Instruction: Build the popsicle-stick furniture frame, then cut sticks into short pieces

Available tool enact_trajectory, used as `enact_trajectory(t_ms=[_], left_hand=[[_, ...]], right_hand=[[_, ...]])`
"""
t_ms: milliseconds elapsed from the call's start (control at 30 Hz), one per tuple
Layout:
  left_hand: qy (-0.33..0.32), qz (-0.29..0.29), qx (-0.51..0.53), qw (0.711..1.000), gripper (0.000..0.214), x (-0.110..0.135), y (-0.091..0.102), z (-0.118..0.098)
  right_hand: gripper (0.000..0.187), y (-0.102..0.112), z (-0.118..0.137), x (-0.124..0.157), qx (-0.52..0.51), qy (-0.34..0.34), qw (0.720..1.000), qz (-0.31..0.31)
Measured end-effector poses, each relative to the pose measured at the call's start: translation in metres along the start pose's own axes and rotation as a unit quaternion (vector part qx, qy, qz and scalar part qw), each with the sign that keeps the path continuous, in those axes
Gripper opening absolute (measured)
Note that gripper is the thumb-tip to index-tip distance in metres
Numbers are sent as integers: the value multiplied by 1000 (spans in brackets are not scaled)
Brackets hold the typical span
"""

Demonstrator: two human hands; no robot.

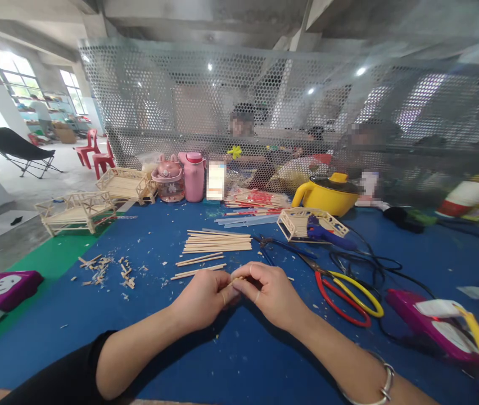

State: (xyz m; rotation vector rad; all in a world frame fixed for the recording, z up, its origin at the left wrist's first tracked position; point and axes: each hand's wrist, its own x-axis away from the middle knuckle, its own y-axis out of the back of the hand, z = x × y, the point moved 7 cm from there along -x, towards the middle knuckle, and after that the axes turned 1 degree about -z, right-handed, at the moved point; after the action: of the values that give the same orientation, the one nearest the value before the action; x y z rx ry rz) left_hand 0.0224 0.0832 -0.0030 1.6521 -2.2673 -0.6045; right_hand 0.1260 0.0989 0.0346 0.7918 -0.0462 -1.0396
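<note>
- in the head view, the left hand [206, 295] and the right hand [267, 289] meet above the blue table [147, 354], fingers curled inward and fingertips close together.
- both hands are pinching a small pale piece [240, 278] between thumbs and fingers; it sits right where the hands meet, and since most of it is covered, i cannot tell its shape.
- just beyond the hands, pale sticks [218, 243] lie roughly side by side, with a few loose ones nearest the left hand.
- off to the left, short wood scraps [100, 270] lie in two loose heaps.
- to the right, scissors [349, 301] with one red and one yellow handle lie near blue-handled pliers [285, 245].
- behind those, a blue glue gun [332, 236] overlaps a small wooden frame [289, 226].
- farther back stand a yellow pot [332, 199] with a dark lid and a pink bottle [194, 180].
- at the left edge of the table, two larger slatted wooden stands [73, 214] rest one behind the other.
- a perforated metal screen [150, 101] rises behind the table.
</note>
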Motion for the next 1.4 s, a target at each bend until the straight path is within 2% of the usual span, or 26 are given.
enact_trajectory(t_ms=[100,167,267,400,567,800,933,1033,1167,1400], left_hand=[[14,-14,29,999,42,0,2,0],[30,-22,76,996,45,-1,1,1],[62,-14,182,981,47,-2,-4,3],[107,40,267,957,48,0,-14,4],[82,70,257,960,46,2,-16,1],[64,63,246,965,42,1,-15,-1],[81,80,230,967,42,3,-17,-3],[84,87,219,968,43,4,-17,-3],[82,82,221,968,41,3,-17,0],[52,70,211,974,39,1,-17,0]], right_hand=[[24,-3,-8,1,-74,-53,996,-5],[29,0,-11,1,-86,-61,994,-30],[24,9,-11,1,-58,-53,994,-72],[14,7,-12,0,-79,-78,993,-31],[14,6,-13,-1,-83,-100,991,-24],[14,2,-15,1,-158,-108,982,-8],[28,-2,-13,1,-205,-98,973,34],[23,-1,-10,0,-151,-74,985,34],[11,6,-4,-1,-53,-29,998,-10],[10,7,-2,2,-41,-10,999,-25]])
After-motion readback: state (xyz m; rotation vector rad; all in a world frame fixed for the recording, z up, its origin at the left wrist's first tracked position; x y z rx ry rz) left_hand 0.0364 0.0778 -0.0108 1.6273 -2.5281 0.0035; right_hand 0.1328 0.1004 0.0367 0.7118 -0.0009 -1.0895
